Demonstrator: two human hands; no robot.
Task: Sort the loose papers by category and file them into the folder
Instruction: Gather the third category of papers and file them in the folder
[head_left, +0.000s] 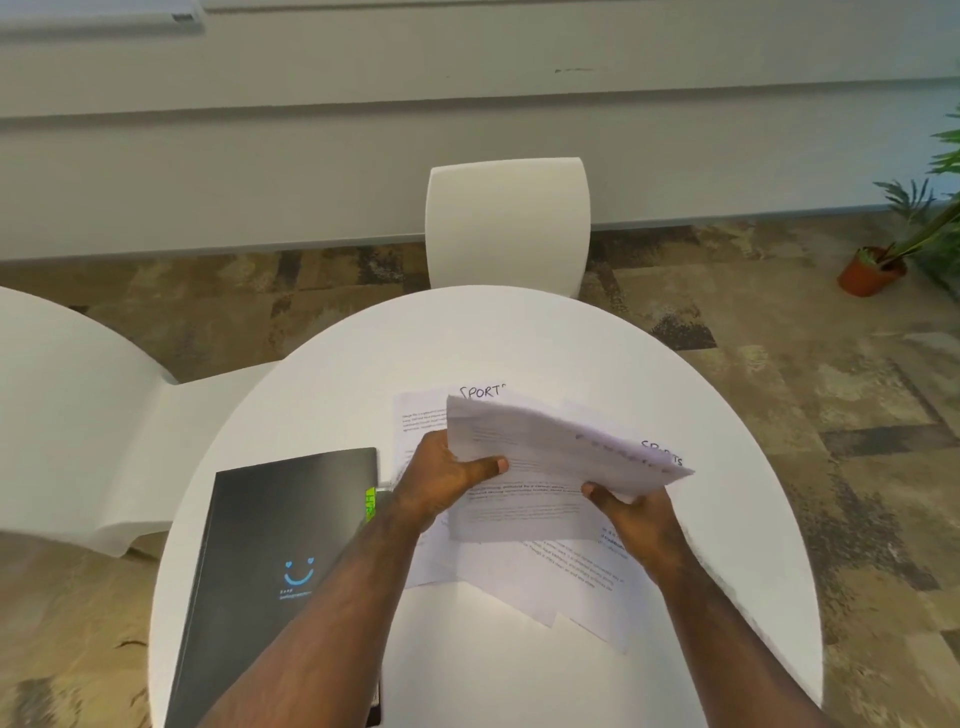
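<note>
Several loose printed papers (540, 577) lie spread on the round white table (337, 395); two show a handwritten heading "SPORTS". My left hand (441, 478) and my right hand (639, 514) both grip a small stack of sheets (545, 447) lifted above the pile, thumbs on top. The stack is blurred. A black folder (270, 561) with a blue smiley logo lies shut at the table's left, with a green tab at its right edge.
A white chair (506, 223) stands behind the table and another white chair (78, 410) sits at the left. A potted plant (878, 265) stands on the patterned carpet at the far right.
</note>
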